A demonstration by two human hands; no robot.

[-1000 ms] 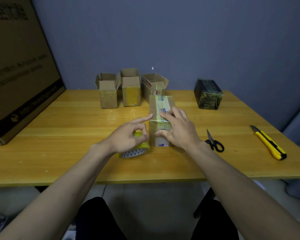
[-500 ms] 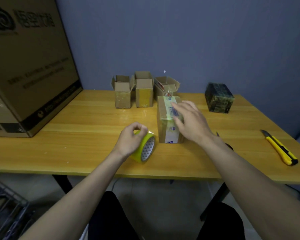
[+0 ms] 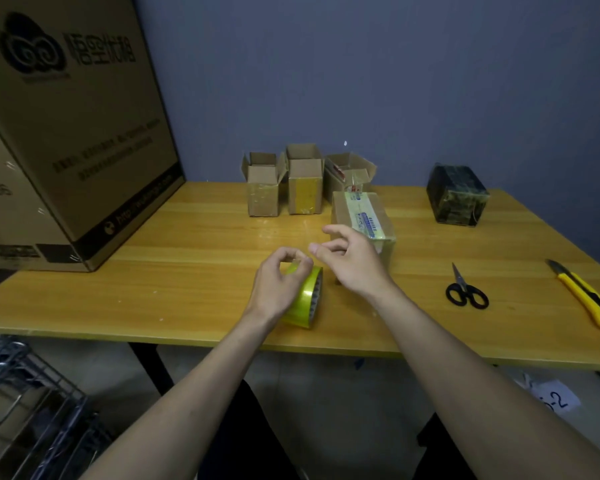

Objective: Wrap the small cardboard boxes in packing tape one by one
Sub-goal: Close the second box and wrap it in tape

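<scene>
On a yellow wooden table (image 3: 194, 278) against a blue-grey wall (image 3: 395, 81), the left hand (image 3: 274, 289) pinches the tape roll (image 3: 305, 303); the right hand (image 3: 354, 258) hovers loosely curled, holding nothing, before the taped cardboard box (image 3: 364, 216). Scissors (image 3: 465, 289) lie rightward.

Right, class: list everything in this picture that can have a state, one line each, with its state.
Yellow roll of packing tape: on edge, gripped by left hand.
Right hand: holding nothing.
Taped cardboard box: closed.
Three small cardboard boxes: flaps open.
Black scissors: closed.
Yellow utility knife: lying flat.
</scene>
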